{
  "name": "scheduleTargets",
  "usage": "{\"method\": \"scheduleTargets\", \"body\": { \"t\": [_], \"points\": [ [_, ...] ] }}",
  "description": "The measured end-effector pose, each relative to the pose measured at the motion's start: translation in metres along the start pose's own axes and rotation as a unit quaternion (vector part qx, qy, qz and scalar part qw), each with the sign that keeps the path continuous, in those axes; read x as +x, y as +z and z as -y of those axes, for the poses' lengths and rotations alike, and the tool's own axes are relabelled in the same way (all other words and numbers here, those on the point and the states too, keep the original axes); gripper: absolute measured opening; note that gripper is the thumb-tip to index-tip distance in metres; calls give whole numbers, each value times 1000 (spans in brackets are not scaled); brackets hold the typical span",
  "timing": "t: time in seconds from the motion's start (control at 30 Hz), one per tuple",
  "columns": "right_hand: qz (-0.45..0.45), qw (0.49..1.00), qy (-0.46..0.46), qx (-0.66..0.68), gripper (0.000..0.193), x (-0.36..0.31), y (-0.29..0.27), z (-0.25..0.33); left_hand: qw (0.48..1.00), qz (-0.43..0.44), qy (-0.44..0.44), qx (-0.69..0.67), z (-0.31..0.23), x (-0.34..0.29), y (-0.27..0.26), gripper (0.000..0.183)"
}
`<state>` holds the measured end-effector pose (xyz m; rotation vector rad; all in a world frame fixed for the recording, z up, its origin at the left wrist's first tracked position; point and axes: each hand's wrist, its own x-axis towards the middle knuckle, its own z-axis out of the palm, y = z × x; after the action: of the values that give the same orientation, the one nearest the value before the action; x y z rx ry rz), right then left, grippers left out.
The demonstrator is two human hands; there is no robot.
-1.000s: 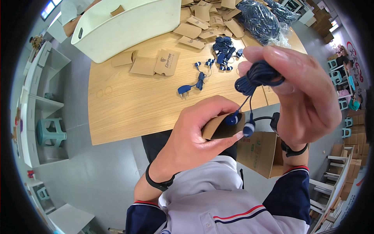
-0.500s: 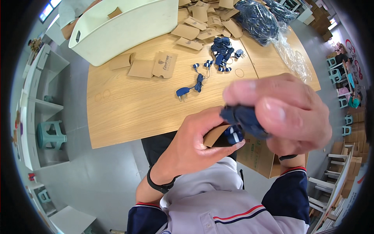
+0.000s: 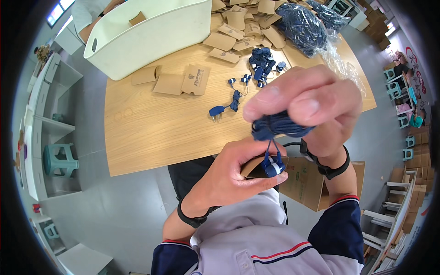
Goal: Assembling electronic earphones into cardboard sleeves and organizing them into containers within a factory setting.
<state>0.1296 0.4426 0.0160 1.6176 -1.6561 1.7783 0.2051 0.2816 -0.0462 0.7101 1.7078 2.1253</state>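
The right hand (image 3: pixel 316 107) is closed, its fingertips pinching a coiled bundle of dark blue earphone cable (image 3: pixel 277 126) held up above the near edge of the desk (image 3: pixel 151 133). Just below it, the left hand (image 3: pixel 233 176) is curled around a small brown cardboard sleeve (image 3: pixel 254 166), thumb pressing the blue earbuds (image 3: pixel 272 166) at its mouth. More earphones and flat sleeves lie farther across the desk.
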Motion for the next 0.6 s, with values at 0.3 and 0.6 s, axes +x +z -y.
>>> {"method": "scheduleTargets", "body": {
  "t": [0.3,0.6],
  "points": [
    [38,845,-63,-529,28,-11,19,50,992,-81,-28,-89,-4,-3,-2,23],
    [56,940,18,-336,29,-5,7,58,964,-102,-78,-232,11,-1,-3,18]
  ]
}}
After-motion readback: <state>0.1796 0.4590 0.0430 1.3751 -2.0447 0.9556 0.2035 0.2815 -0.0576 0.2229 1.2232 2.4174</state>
